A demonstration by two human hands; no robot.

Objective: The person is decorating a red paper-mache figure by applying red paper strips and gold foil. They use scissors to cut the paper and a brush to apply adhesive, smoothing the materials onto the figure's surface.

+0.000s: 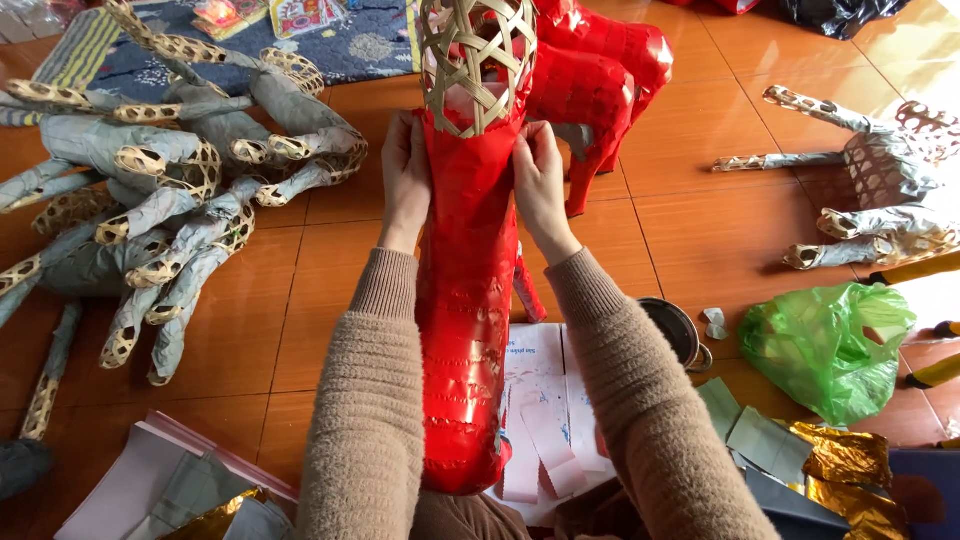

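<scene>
Both hands press red paper onto the woven bamboo frame. The left hand lies flat against its left side. The right hand pinches its right edge.

Woven frame top cut off above, red figure's base hidden by sleeves

The orange-brown tiled floor carries a heap of grey paper-wrapped bamboo frames at left, a red-covered figure, a green plastic bag, gold foil scraps, a metal cup, loose paper sheets and a blue patterned mat.
</scene>
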